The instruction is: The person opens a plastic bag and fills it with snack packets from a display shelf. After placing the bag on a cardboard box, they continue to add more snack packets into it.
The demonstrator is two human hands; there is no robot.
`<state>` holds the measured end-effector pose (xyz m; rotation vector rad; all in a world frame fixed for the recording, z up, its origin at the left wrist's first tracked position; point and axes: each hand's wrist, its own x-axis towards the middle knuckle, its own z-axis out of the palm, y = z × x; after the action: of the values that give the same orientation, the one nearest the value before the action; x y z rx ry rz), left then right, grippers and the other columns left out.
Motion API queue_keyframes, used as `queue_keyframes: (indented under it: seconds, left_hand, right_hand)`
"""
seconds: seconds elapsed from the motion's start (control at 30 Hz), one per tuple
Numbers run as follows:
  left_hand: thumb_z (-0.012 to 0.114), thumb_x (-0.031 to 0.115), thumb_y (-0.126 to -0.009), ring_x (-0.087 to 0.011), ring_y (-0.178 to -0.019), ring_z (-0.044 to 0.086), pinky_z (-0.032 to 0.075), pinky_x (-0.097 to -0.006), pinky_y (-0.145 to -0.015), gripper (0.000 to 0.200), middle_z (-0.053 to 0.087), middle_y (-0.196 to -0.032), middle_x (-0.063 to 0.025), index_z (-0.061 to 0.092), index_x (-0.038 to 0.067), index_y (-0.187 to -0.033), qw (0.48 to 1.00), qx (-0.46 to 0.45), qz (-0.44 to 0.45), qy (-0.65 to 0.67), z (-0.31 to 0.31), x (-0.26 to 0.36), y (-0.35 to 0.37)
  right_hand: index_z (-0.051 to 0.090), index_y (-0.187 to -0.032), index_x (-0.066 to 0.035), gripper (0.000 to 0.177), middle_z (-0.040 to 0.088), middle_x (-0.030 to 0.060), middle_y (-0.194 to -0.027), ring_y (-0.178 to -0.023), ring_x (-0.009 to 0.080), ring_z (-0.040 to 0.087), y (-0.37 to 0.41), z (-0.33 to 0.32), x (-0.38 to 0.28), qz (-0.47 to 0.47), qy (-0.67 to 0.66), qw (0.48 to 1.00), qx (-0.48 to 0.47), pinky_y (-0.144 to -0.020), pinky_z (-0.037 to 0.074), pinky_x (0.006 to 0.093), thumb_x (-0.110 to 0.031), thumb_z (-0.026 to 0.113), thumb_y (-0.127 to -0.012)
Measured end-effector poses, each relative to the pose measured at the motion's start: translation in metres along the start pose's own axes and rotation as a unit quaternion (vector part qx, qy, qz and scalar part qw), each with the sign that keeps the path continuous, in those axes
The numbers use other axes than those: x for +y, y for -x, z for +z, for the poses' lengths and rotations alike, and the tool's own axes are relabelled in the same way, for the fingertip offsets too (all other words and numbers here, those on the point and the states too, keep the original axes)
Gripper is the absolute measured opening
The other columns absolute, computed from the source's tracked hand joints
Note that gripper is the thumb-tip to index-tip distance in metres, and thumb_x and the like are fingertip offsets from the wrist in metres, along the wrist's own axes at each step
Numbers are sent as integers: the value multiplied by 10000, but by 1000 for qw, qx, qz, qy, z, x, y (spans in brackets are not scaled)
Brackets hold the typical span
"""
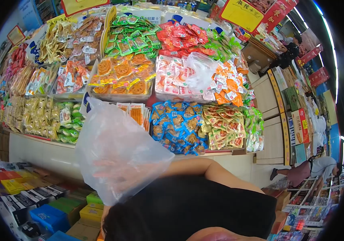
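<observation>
A translucent white plastic bag (119,148) hangs in front of me, puffed out, before the snack display. My right arm crosses from the right, bent at the elbow, and my right hand (113,174) shows only blurred through the plastic, at the bag's lower part. Below the bag a small strip of my left arm appears; the left hand itself is hidden behind the plastic. Just past the bag lie blue-wrapped snack packs (178,126) and a box of orange stick snacks (138,114). Another crumpled clear bag (200,72) rests on white-and-red packets (172,76).
Tiered bins hold green packets (132,36), red packets (182,36) and yellow-labelled lotus-root-like slices (121,74). Stacked cartons (51,217) stand low on the left. At the right are shelves with boxes (300,124) and a person (316,166); another person (288,54) is farther back.
</observation>
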<state>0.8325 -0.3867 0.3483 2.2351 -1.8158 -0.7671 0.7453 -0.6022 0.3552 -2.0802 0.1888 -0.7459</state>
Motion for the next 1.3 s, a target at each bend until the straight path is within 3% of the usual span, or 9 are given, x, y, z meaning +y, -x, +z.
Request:
queue_keyframes:
  seconds: [0.43,0.47,0.53,0.63,0.73,1.0,1.17,1.27,1.3]
  left_hand:
    - [569,217,-855,-257,-960,576,457,-330,-790,250,591,-1028,-202,598,15,-999,977,-190,-4,-94,-11,-47,93]
    - [622,176,-820,-227,-957,589,455,-310,-792,301,592,-1074,-200,587,-5,-1059,964,-151,-35,217,-24,-46,94]
    - [668,92,-765,-234,-757,585,480,-325,-704,348,624,-975,-113,601,62,-1105,927,35,147,344,-31,-57,104]
    - [721,29,-691,-235,-752,560,456,-315,-696,393,612,-919,-111,590,34,-1062,898,174,89,395,-25,-82,116]
    - [686,-13,-711,-167,-705,500,414,-282,-659,358,554,-917,-88,551,26,-1040,928,292,133,190,-10,-98,103]
    - [725,-79,-673,-184,-766,478,395,-256,-585,533,513,-928,-117,447,23,-1115,831,439,282,193,3,-131,120]
    - [734,8,-702,-259,-898,497,434,-289,-720,636,495,-1021,-128,386,36,-1234,880,448,152,-28,-6,-131,116]
    - [670,33,-765,-239,-915,517,429,-294,-793,467,527,-1018,-109,461,6,-1181,893,439,94,6,-6,-141,114]
    - [638,19,-778,-206,-886,524,430,-293,-779,337,541,-997,-103,512,-2,-1091,895,399,54,193,-7,-145,116]
  right_hand:
    - [465,-1234,-33,396,500,127,-1220,-1098,216,495,58,98,-11,117,-92,986,74,-948,403,324,-113,550,-856]
    - [465,-1235,-33,397,500,127,-1220,-1098,215,495,75,118,-15,140,-113,980,86,-949,403,324,-114,550,-856]
    - [465,-1235,-33,397,500,126,-1221,-1099,212,495,98,146,-23,168,-142,969,109,-951,402,323,-114,552,-856]
    - [465,-1236,-33,399,500,125,-1222,-1100,209,494,107,163,-29,186,-165,960,129,-954,401,322,-115,555,-857]
    - [465,-1237,-33,400,500,124,-1224,-1101,206,494,100,173,-33,191,-181,956,132,-956,400,320,-116,557,-857]
    - [404,-1309,-78,469,422,111,-1319,-1198,240,415,111,182,-37,192,-88,975,74,-1034,306,348,-226,526,-881]
    - [368,-1350,-104,511,377,104,-1374,-1253,260,370,119,178,-50,180,-34,983,33,-1079,252,364,-289,508,-894]
    - [359,-1362,-130,539,362,100,-1392,-1274,287,341,114,164,-85,185,127,973,-60,-1091,215,387,-334,512,-886]
    - [373,-1355,-144,530,378,106,-1380,-1276,286,339,106,156,-100,200,126,967,-96,-1089,214,391,-355,504,-887]
